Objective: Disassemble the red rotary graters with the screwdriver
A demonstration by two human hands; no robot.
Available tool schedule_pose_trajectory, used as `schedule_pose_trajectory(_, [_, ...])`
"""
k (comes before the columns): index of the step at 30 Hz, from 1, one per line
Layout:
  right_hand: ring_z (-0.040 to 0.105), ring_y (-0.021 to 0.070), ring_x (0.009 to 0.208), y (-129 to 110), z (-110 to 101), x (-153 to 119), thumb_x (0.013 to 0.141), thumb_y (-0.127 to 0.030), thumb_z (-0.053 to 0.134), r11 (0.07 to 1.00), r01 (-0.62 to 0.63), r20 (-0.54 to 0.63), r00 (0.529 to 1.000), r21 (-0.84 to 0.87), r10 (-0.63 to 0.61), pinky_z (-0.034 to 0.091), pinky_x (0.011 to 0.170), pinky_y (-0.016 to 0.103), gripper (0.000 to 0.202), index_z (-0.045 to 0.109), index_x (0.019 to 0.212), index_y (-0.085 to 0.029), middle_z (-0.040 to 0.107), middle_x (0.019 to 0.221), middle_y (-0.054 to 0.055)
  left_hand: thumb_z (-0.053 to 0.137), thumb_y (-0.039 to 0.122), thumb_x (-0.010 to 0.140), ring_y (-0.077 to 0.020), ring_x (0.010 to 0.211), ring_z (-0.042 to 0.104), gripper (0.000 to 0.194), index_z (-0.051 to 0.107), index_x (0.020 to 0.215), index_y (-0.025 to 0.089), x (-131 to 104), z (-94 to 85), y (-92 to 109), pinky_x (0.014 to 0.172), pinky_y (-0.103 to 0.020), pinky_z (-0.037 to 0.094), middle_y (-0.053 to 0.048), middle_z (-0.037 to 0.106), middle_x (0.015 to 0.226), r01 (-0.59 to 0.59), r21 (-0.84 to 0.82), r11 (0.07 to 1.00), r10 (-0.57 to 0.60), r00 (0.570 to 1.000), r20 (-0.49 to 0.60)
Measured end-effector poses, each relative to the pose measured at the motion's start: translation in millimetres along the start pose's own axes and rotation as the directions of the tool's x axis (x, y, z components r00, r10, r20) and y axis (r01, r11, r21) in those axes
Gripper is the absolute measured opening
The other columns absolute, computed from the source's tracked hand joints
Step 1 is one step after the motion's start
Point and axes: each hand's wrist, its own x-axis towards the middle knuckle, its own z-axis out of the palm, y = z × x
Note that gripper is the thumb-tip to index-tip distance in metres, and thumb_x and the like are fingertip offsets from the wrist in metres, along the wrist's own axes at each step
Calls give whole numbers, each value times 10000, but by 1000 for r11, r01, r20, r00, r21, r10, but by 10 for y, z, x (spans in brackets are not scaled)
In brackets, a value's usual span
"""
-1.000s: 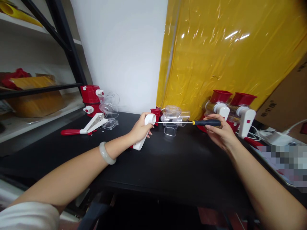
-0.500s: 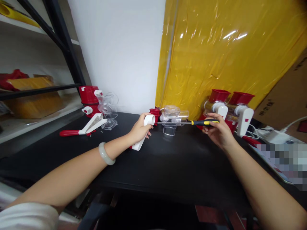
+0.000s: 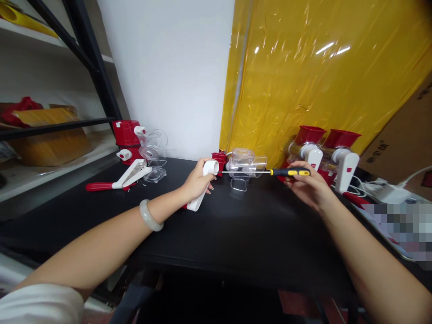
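A white crank handle [image 3: 197,201] is gripped in my left hand [image 3: 196,181], its round hollow end facing right. My right hand [image 3: 308,184] has its fingers closed on the black and yellow grip of a long screwdriver [image 3: 286,172]. The thin shaft lies level and its tip reaches the opening of the handle's round end; the very tip is hidden. Behind the shaft are clear plastic parts [image 3: 243,157] and a red part [image 3: 219,157]. Another white crank handle with a red grip [image 3: 99,186] lies at the left of the black table [image 3: 236,234].
Red housings [image 3: 128,135] stand at the back left beside clear parts [image 3: 153,150]. Two assembled red and white grinders [image 3: 344,139] stand at the right, near a white adapter [image 3: 391,192] and cables. A shelf [image 3: 101,139] is at the left, a yellow-wrapped panel [image 3: 320,67] behind.
The screwdriver's grip has turned, showing its yellow patches differently, and my right fingers have shifted slightly on it. My left hand keeps its hold on the handle. The view has shifted slightly.
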Motion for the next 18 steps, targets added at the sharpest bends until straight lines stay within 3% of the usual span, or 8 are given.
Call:
schedule_pose_trajectory(3, [631, 166, 777, -28, 14, -21, 626, -344, 805, 999, -22, 45, 999, 38, 20, 518, 650, 296, 339, 620, 903, -285, 630, 909, -9, 556, 154, 727, -97, 499, 563, 518, 404, 1212, 254, 9, -7, -3, 413, -211, 477, 20, 519, 814, 7, 2, 1000, -7, 1000, -6])
schedule_pose_trajectory(6, [586, 166, 555, 7, -5, 15, 765, -623, 625, 992, -105, -11, 994, -67, 105, 455, 476, 288, 394, 622, 862, -240, 620, 687, 25, 563, 152, 724, -94, 499, 563, 509, 409, 1199, 254, 19, -13, -3, 419, -205, 477, 20, 525, 810, 11, 2, 1000, -11, 1000, -22])
schedule_pose_trajectory(8, [486, 137, 418, 47, -27, 49, 800, -664, 562, 980, -120, -72, 991, -161, 110, 374, 393, 265, 440, 612, 827, -228, 549, 539, 3, 562, 152, 726, -95, 500, 566, 507, 411, 1200, 256, 21, -15, -3, 421, -207, 481, 19, 528, 812, 8, 6, 1000, -8, 1000, -21])
schedule_pose_trajectory(11, [513, 121, 482, 82, -45, 68, 745, -492, 724, 985, -38, -94, 995, -167, 22, 417, 440, 247, 289, 600, 818, -241, 562, 608, -17, 558, 153, 727, -100, 498, 565, 519, 404, 1211, 258, 16, -12, -6, 415, -217, 487, 22, 520, 807, 9, 7, 1000, -9, 1000, -6])
schedule_pose_trajectory(14, [601, 137, 703, 61, -32, 39, 620, -306, 821, 999, 22, -37, 999, -32, -23, 522, 612, 267, 325, 604, 860, -276, 611, 826, -24, 558, 151, 717, -107, 502, 566, 520, 404, 1203, 253, 11, -8, -8, 405, -226, 489, 22, 519, 811, 1, 1, 1000, -1, 1000, 3])
schedule_pose_trajectory(18, [626, 142, 810, 28, -15, 8, 597, -267, 829, 999, 32, 36, 999, 33, -34, 543, 696, 277, 362, 611, 885, -289, 624, 942, -30, 542, 142, 711, -105, 496, 564, 511, 408, 1193, 250, 16, -10, -5, 401, -226, 487, 23, 525, 811, -4, -6, 1000, 4, 1000, -12])
